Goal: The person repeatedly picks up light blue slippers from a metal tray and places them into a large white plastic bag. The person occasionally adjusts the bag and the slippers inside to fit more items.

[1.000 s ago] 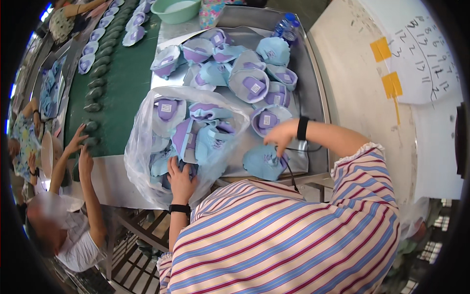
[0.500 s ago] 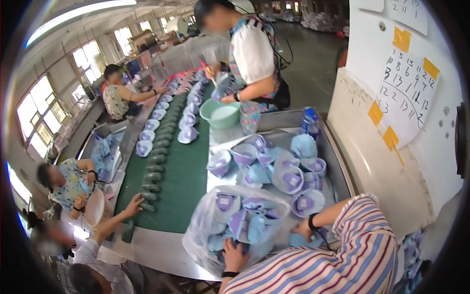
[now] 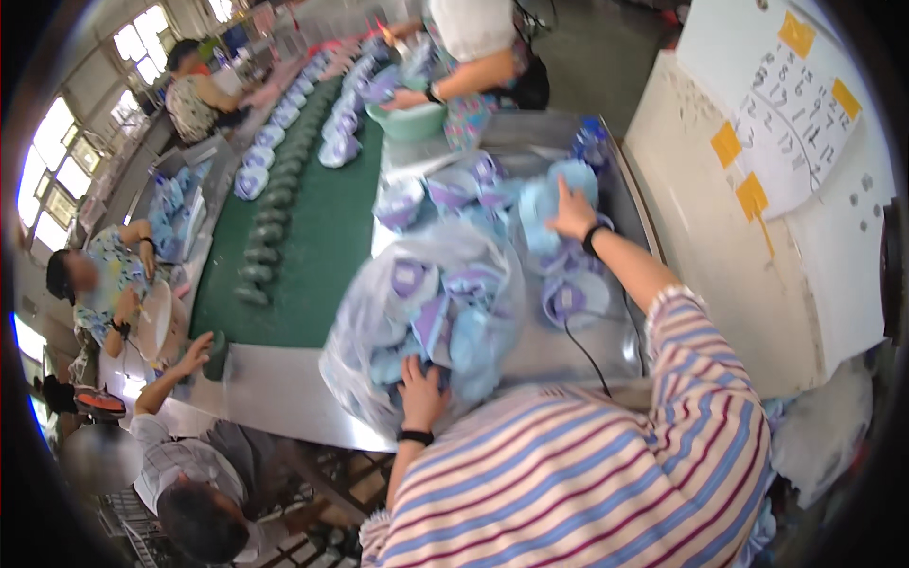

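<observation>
My left hand rests among shoe uppers in a clear plastic bag, fingers spread over a dark patch at the bag's near side. The uppers are light blue and purple. Farther off, at the right of the metal table, my right hand has its thumb and forefinger on a light blue shoe upper, which it seems to grip; the other fingers are partly hidden. More uppers lie around it, among them a round purple-centred upper on the near side.
A green conveyor belt carries dark shoe lasts between rows of uppers. A green basin stands beyond, with a co-worker there. Co-workers sit along the left. Blue bottles stand by the upright board. A black cord crosses the table.
My right hand has moved from the table's near edge to the far part of the pile, apparently carrying a blue upper. My left hand stays in the bag. The view has shifted.
</observation>
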Available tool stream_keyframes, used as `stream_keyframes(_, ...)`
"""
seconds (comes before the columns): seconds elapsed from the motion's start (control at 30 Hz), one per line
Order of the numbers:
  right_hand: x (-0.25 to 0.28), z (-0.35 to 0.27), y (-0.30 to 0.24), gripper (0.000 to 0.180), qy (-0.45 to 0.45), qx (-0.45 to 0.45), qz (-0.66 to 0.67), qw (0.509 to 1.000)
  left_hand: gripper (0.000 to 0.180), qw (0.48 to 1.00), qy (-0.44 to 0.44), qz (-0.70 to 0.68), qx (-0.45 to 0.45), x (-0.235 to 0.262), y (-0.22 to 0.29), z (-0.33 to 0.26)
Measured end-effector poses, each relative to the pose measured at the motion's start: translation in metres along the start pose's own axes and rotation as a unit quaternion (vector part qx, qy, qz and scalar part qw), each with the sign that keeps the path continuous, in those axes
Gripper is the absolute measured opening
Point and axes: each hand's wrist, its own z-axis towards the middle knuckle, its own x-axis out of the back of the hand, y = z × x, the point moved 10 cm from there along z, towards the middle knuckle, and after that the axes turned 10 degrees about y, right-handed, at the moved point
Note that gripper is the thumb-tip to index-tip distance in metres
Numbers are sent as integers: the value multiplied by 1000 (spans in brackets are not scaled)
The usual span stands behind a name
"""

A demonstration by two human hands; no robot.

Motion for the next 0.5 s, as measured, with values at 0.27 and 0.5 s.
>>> stream_keyframes(0.27, -9, -41, -34, 87, -47, 263, -35, 963, 40, 1000, 21, 0, 4, 15, 8, -9)
stream_keyframes(0.5, -29, -184, -61, 80, -194, 478, -237, 823, 33, 998, 53, 27, -9, 21, -21, -12)
